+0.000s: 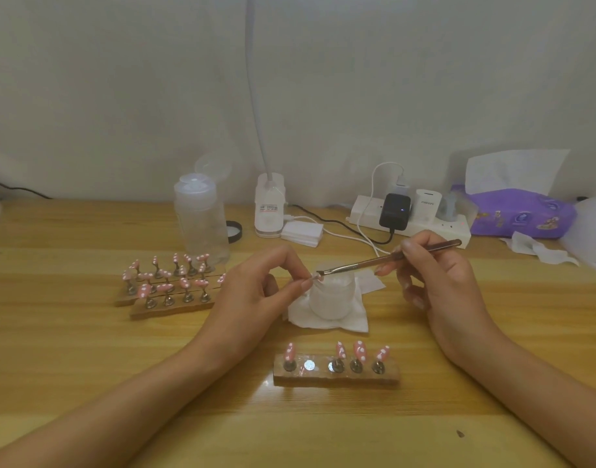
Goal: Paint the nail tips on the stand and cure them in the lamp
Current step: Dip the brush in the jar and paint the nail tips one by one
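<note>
My left hand (pixel 252 292) hangs over the bench (pixel 87 366), its fingers (pixel 298 286) pinching a small nail tip (pixel 312 278) just above a white jar (pixel 330 300). The jar sits on a folded tissue (pixel 357 321). My right hand (pixel 448 288) grips a thin brush (pixel 374 261) like a pen, fingers curled round the handle. The bristle end touches the pinched nail tip (too small here to see what it lays down).

Close to me on the bench lies the wooden stand (pixel 337 378). It holds four pink tips (pixel 360 349) with white dots, and its second socket (pixel 309 365) from the left is a bare shiny disc. Just beside my left hand, two more stands (pixel 168 307) are crowded with the same pink dotted tips. Behind those is a clear plastic bottle (pixel 200 224) with its flip cap up. A white power strip (pixel 421 228) with chargers plugged in sits along the back edge, and a purple tissue pack (pixel 519 214) lies to its right.
</note>
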Demonstrator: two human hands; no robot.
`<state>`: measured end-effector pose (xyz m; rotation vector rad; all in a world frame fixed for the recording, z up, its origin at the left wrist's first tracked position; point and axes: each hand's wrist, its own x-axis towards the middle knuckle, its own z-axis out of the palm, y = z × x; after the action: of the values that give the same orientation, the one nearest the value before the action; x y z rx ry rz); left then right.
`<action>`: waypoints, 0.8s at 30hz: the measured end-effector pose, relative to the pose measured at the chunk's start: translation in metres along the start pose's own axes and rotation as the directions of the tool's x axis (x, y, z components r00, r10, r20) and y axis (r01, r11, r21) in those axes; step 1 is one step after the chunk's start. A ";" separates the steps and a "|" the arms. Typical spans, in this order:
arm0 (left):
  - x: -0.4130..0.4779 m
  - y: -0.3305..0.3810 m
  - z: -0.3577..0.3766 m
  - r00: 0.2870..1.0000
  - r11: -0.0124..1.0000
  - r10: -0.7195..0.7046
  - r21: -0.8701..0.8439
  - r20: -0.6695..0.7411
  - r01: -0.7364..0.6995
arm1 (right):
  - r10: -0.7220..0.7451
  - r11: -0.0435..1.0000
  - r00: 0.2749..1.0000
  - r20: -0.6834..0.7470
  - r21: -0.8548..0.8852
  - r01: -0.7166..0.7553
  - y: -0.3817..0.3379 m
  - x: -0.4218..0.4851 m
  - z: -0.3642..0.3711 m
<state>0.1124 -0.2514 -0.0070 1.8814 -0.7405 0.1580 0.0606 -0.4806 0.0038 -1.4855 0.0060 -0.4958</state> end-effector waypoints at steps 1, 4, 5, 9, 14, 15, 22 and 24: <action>0.000 0.000 0.000 1.000 1.000 -0.001 0.003 0.000 0.001 | 0.011 1.000 1.000 -0.026 0.003 -0.011 0.001 0.001 -0.001; 0.000 0.000 0.000 1.000 1.000 0.001 0.005 -0.001 -0.001 | -0.008 0.999 1.000 -0.026 0.046 0.009 -0.001 0.000 -0.001; 0.000 0.000 0.000 1.000 1.000 0.001 0.001 -0.002 -0.001 | -0.017 0.999 1.000 0.004 0.043 0.017 -0.002 0.000 0.000; 0.000 0.000 0.000 1.000 1.000 0.002 -0.003 0.003 -0.002 | 0.021 1.000 0.999 -0.026 0.002 -0.021 0.000 0.000 -0.001; 0.000 0.000 0.000 1.000 1.000 0.001 -0.005 0.003 -0.001 | 0.008 1.000 0.999 0.036 0.027 -0.009 -0.001 -0.001 0.000; 0.000 0.000 0.000 1.000 1.000 0.002 -0.002 0.004 -0.002 | 0.019 1.000 1.000 0.023 0.017 -0.019 -0.001 0.000 0.000; 0.000 -0.001 0.000 1.000 1.000 0.006 -0.007 0.003 -0.006 | 0.031 0.999 0.999 0.036 0.023 -0.032 0.000 0.001 0.000; 0.000 -0.001 0.000 1.000 1.000 0.010 -0.006 0.001 -0.010 | 0.052 0.998 0.999 -0.006 0.027 -0.052 0.001 0.002 -0.001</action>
<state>0.1129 -0.2510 -0.0078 1.8727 -0.7504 0.1607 0.0623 -0.4820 0.0037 -1.4535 0.0428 -0.4575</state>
